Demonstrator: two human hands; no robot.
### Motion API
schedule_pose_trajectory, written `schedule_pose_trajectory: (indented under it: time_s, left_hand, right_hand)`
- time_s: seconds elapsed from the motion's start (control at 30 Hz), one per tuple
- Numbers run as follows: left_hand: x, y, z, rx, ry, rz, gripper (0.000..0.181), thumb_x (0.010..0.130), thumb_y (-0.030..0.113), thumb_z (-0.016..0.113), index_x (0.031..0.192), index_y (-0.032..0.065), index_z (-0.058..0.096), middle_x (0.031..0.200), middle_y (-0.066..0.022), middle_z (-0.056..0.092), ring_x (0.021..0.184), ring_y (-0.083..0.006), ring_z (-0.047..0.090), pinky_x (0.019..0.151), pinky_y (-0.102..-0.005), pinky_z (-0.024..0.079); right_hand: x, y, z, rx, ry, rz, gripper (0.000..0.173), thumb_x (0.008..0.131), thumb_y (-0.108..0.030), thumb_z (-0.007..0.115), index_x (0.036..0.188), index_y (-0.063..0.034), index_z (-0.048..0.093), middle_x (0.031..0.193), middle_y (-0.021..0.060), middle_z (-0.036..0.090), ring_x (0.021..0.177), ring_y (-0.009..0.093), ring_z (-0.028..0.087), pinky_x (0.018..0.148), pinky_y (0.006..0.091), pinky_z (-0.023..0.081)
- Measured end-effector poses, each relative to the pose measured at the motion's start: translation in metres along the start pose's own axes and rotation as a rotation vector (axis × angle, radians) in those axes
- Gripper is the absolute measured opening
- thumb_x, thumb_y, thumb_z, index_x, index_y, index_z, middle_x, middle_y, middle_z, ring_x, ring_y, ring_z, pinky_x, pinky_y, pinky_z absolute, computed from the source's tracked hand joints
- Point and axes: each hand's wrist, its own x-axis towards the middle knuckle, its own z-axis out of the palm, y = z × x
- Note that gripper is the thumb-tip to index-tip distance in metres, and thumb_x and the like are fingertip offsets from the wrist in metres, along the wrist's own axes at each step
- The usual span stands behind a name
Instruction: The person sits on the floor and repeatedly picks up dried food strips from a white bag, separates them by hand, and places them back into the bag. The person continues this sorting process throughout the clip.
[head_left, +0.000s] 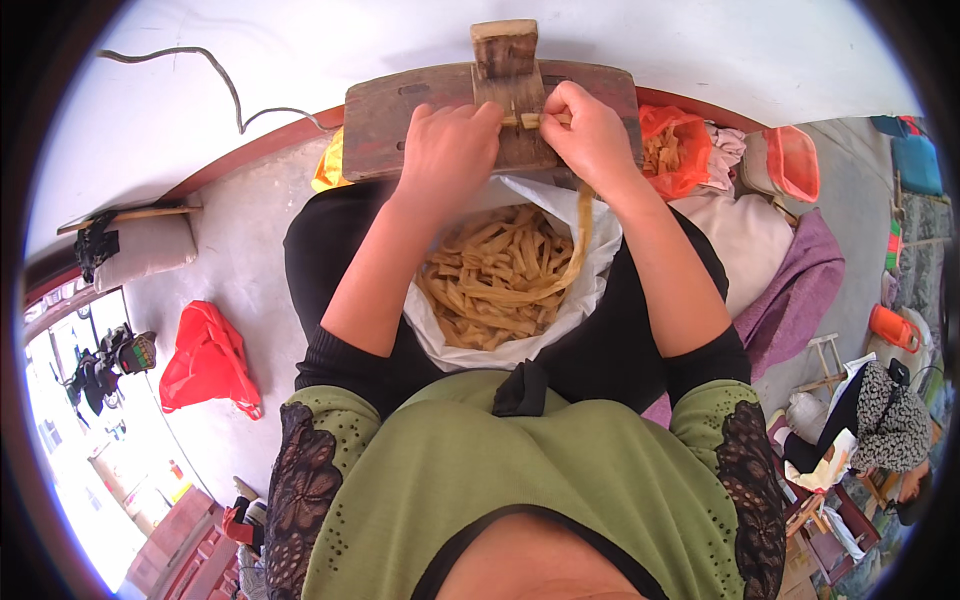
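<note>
Both hands are at a worn wooden bench (375, 120) that carries an upright wooden block (506, 49). My right hand (589, 135) pinches a pale tan strip (531, 120), whose end shows at the fingertips. From below this hand a longer tan strip (581, 247) hangs down into a white sack (517, 356) between my knees. Inside the sack lies a heap of tan strips (502, 262). My left hand (454, 150) is closed at the left side of the block's base, beside a thin piece at its fingers; the fingers hide most of what it grips.
On the right are a red bag (679, 146) with tan pieces, a red-lined bucket (795, 161) and a purple cloth (795, 277). A red bag (210, 360) lies on the floor at left. Another person (892, 412) sits at the far right. A white wall stands behind the bench.
</note>
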Motion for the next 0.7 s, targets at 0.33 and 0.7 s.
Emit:
schedule_pose_trajectory:
  time_s: [0.33,0.7]
  left_hand:
    - [-0.031,0.033,-0.035,-1.592,-0.307,-0.507,0.03,0.099,0.028,0.043,0.08,0.0057,0.049,0.089,-0.0076,0.055,0.08,-0.0193,0.052,0.076,-0.0335,0.043]
    - [-0.034,0.04,-0.045,-0.27,0.025,0.149,0.01,0.076,0.016,0.066,0.084,0.0133,0.062,0.103,-0.0044,0.056,0.109,-0.0246,0.051,0.106,-0.0479,0.026]
  right_hand:
    - [-0.033,-0.025,-0.018,0.566,-0.369,-0.112,0.01,0.09,-0.015,0.06,0.091,-0.005,0.058,0.075,-0.0043,0.055,0.067,0.002,0.047,0.062,0.0196,0.041]
    - [-0.053,-0.026,-0.02,0.744,-0.46,0.198,0.027,0.096,-0.033,0.054,0.091,-0.0071,0.057,0.067,-0.0076,0.043,0.055,0.001,0.033,0.047,0.0182,0.025]
